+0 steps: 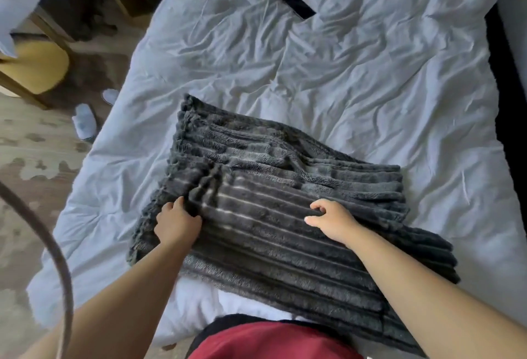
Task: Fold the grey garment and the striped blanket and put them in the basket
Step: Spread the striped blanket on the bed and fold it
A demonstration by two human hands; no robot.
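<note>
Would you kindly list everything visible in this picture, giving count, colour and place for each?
striped blanket: one, dark grey, partly folded on the near part of the bed
duvet: one, white, wrinkled, covering the bed
phone-like slab: one, black, on the duvet far from the person
chair: one, yellow seat with wooden frame, floor at left
slippers: two, white, on the floor beside the bed
strap: one, grey-brown, hanging close to the camera at left
hands: two; left hand pinching the blanket's left edge, right hand resting curled on its top
</note>
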